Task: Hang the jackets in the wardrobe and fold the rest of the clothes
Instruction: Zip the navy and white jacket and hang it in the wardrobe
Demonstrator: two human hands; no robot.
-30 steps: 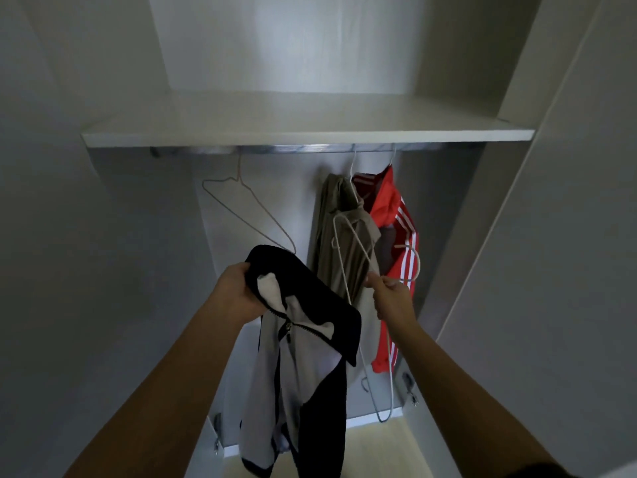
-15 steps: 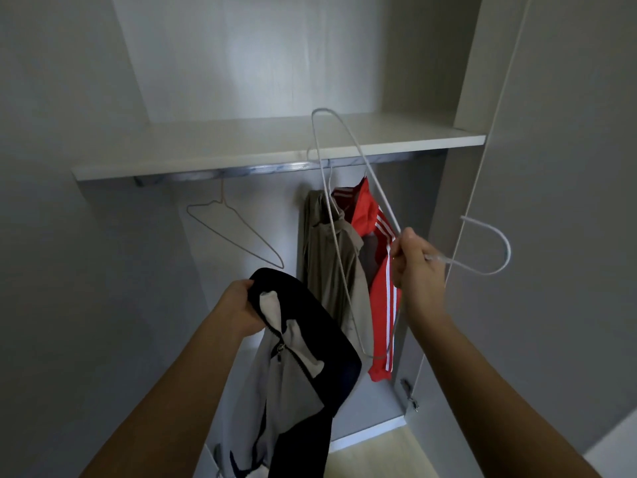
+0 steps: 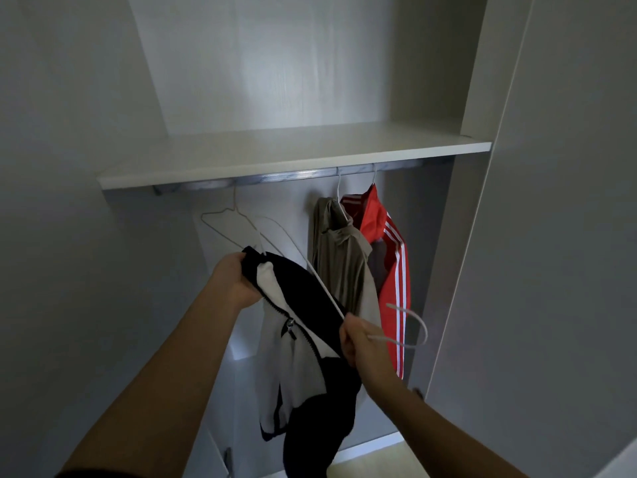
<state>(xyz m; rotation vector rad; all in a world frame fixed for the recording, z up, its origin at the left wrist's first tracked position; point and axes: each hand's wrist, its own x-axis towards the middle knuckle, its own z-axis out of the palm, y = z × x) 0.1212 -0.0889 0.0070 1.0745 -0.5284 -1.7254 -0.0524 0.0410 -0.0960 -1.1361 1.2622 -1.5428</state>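
While a spare hanger [image 3: 238,210] dangles from the rail [image 3: 293,175] at left, the left hand [image 3: 238,284] grips the black jacket [image 3: 303,305] by its collar, fingers curled round the cloth, before the open wardrobe [image 3: 275,63]. The right hand [image 3: 362,343] pinches a white hanger [image 3: 389,340] at its neck (hook pointing right), one arm lying across that jacket. Rightward, a beige jacket [image 3: 341,263] and red jacket [image 3: 393,263] hang on the rail.

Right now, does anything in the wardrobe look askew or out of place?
Only the olive jacket: it hangs bunched and lopsided beside the red jacket, with its hanger wire showing over the fabric. Nothing looks damaged or dropped.
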